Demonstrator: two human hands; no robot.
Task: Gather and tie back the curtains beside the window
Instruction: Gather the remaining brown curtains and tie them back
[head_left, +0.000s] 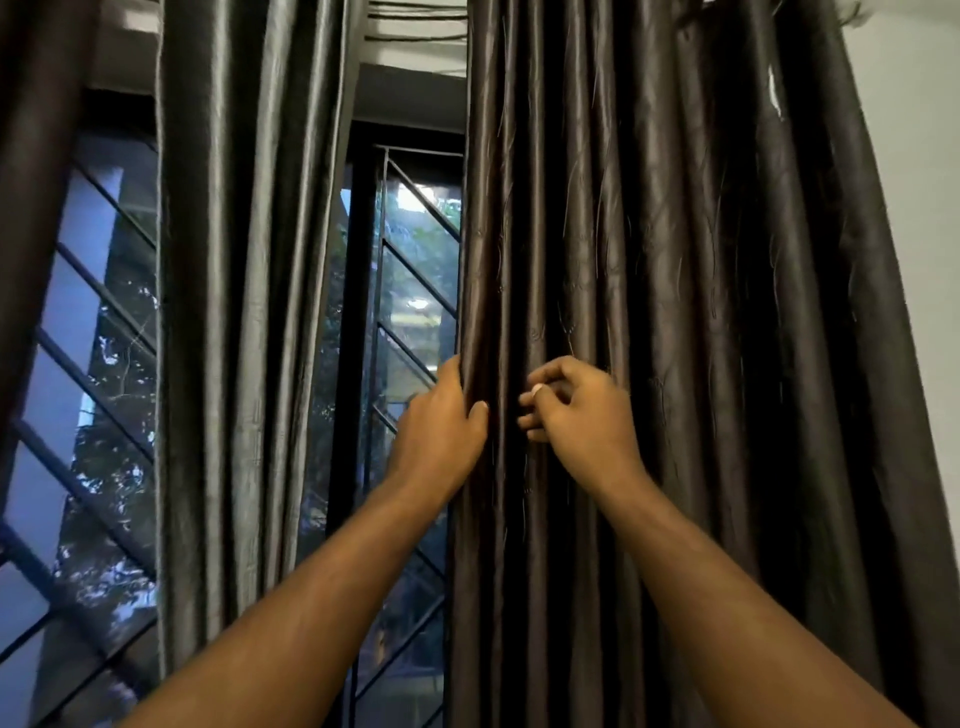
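Dark brown curtain (649, 260) hangs right of the window (410, 270), its pleats running vertically. The left hand (441, 431) grips its window-side edge; the right hand (582, 415) pinches a pleat alongside, fingers curled.

Right curtain (649, 260) hangs before the wall (919, 208), window (410, 291) to its left.

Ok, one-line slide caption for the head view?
Left hand grips the edge of the dark curtain; right hand pinches a fold beside it.

Dark brown glossy curtain (649, 312), grey sheeny curtain (249, 312), black diagonal window grille (410, 270)
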